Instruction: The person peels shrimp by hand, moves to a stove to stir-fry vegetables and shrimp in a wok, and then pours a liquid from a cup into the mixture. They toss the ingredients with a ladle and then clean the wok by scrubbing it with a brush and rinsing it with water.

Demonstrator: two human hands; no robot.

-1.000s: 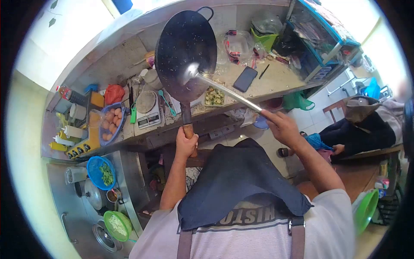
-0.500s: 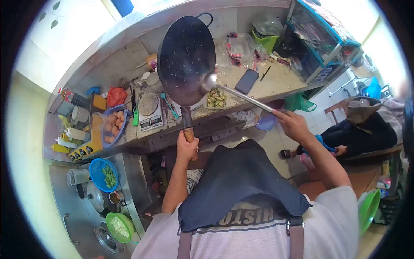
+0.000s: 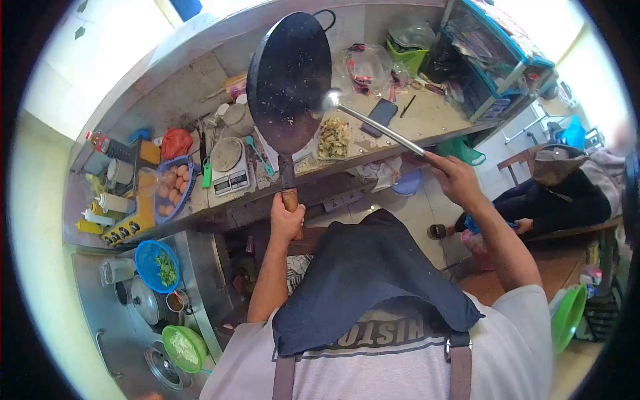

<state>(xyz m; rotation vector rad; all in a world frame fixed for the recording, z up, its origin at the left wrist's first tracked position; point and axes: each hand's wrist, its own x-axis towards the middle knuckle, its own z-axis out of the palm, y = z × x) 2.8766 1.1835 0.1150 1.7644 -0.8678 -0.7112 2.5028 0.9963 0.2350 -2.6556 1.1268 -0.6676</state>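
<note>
The wok is held up in the air above the tabletop, in front of the person. Its long axis runs almost straight away from the person: the wooden handle points down toward the body and the round pan points up and away. The pan is tilted so that its dark inside faces the camera, and small pale bits stick to it.

The left hand holds the handle, with the fingers wrapped tightly around the wood. The right hand is out to the right, and its fingers are closed around the end of a long metal ladle. The ladle runs up and to the left from this hand, and its shiny head lies at the right rim of the wok.

On the tabletop below the wok there are a kitchen scale, a tray of chopped food, a black phone and, more to the left, a blue basket of eggs. Lower left, on a steel surface, stand a blue bowl with greens and a green bowl. The room is a narrow kitchen with a tiled floor. Another person sits at the right, well apart.
</note>
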